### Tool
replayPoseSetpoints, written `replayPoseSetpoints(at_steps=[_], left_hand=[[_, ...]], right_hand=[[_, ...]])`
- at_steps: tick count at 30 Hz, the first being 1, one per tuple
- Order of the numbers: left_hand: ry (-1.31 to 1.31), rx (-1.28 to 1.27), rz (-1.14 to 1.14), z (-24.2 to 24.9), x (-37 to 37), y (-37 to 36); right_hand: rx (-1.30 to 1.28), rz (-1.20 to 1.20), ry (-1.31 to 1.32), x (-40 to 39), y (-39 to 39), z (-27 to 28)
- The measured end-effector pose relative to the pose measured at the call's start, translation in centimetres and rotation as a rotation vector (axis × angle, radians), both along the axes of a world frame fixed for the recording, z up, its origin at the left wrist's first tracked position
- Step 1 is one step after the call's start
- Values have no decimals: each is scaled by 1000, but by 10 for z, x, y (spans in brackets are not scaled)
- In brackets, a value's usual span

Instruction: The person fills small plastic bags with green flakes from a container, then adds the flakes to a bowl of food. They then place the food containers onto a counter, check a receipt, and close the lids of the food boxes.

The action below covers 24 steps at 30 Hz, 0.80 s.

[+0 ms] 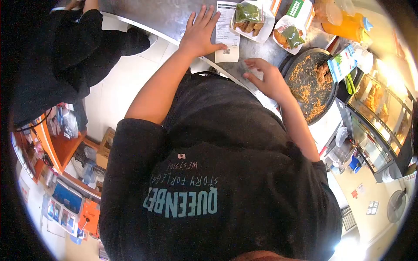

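My left hand (pixel 200 35) lies on the metal counter (pixel 152 13) with its fingers spread. Its thumb reaches over a long printed receipt (pixel 227 32) that has a square code near its lower end. Nothing is held in my right hand (pixel 264 78), whose fingers are apart and loosely bent near the counter's front edge. Beyond the receipt stand two open paper boxes of fried food, a left box (pixel 264 34) and a right box (pixel 301 25). On top of the food in each lies a clear packet with green leaves.
A round dark pan (pixel 311 87) with orange-brown crumbs sits right of my right hand. Orange drink containers (pixel 346 26) and a blue-and-white packet (pixel 342 64) are close by. A lit glass display case (pixel 383 108) stands at right. Another person (pixel 65 56) in black is at left.
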<state>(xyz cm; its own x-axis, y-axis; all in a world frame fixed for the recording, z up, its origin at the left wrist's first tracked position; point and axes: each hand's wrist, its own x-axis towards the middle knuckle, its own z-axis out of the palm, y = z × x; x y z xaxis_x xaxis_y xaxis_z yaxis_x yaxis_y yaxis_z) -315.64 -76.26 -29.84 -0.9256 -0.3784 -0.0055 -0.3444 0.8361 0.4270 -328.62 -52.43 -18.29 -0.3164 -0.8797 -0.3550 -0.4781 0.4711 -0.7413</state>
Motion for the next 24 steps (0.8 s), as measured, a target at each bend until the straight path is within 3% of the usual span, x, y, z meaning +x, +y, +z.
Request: replayPoseSetpoints(at_steps=[8,10,12,14,18,19,20,24], left_hand=[[-25,-2,-14,4,1,-1],[3,31,-20,3,1,-4],[11,70,-14,4,1,-4],[-17,101,-24,10,2,-5],[-137,94,-39,26,3,-5],[-63,125,-41,15,5,-8],[-87,131,-46,25,3,-14],[53,123,-32,25,9,-12]], right_hand=[[-92,-91,264,-85,-53,85],[-261,-53,619,-129,-81,112],[-267,-15,769,-222,-110,147],[-400,-14,595,-192,-187,238],[-452,-21,968,-233,-291,307],[-551,89,983,-255,-318,315],[-591,51,938,-255,-341,325],[-510,123,872,-302,-428,320]])
